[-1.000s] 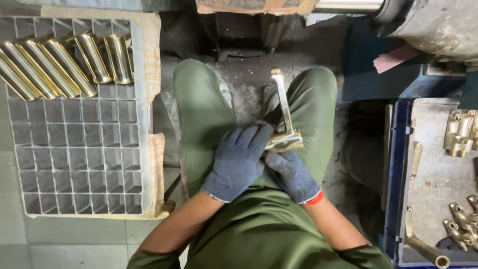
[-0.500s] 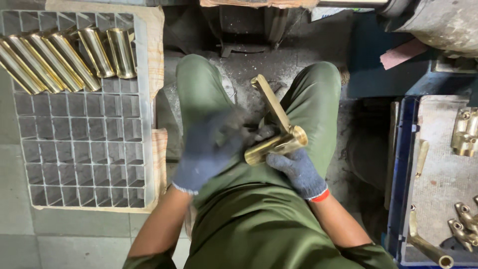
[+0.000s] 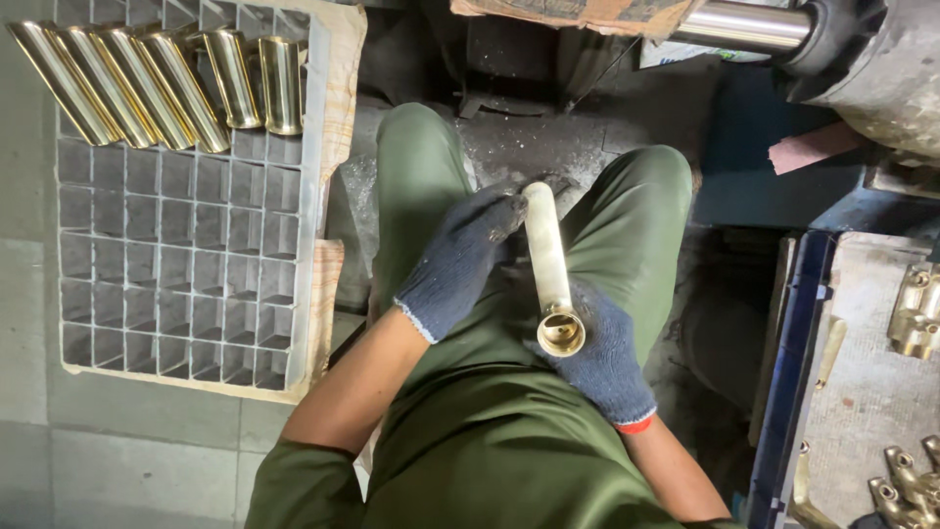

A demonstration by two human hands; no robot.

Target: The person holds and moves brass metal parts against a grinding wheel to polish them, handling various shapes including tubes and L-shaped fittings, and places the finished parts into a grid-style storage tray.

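six racked brass tubes (image 3: 157,83), one held tube (image 3: 548,264)

Both hands wear dark blue-grey knitted work gloves. The left hand (image 3: 460,257) glove ends in a pale, lighter-knit cuff edge at the wrist. The right hand (image 3: 597,353) glove ends in a red-orange cuff band. The forearms are bare between gloves and sleeves. The upper garment is olive green with short sleeves, hemmed above the elbow. The trousers are matching olive green, plain, with light creasing over both thighs and knees.
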